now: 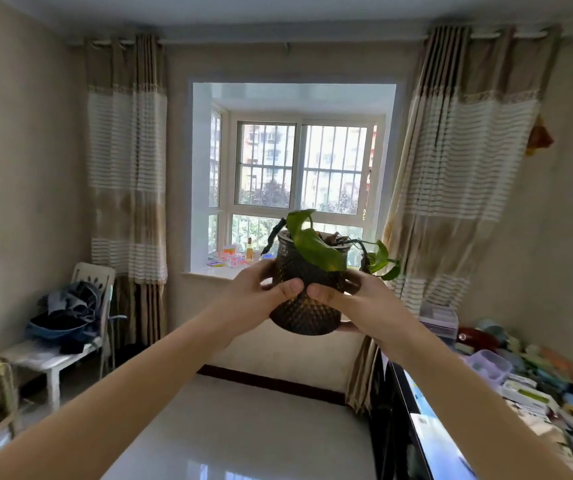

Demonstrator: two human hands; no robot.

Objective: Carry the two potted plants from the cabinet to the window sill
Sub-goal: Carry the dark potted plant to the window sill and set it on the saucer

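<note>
A dark, knobbly-textured pot (307, 313) with a green trailing plant (316, 247) is held up in mid-air at the centre of the head view. My left hand (261, 289) grips its left side and my right hand (354, 299) wraps its right side and base. Both arms are stretched forward. Behind the pot lies the white window sill (209, 271) of a bay window. Only this one potted plant is in view; the cabinet is not clearly visible.
Small bottles and colourful items (236, 258) sit on the sill's left part. Striped curtains (127, 168) hang on both sides. A white chair with clothes (66, 317) stands at left. A dark-edged desk (416, 427) and cluttered items (527, 375) are at right. Glossy floor (243, 427) lies ahead.
</note>
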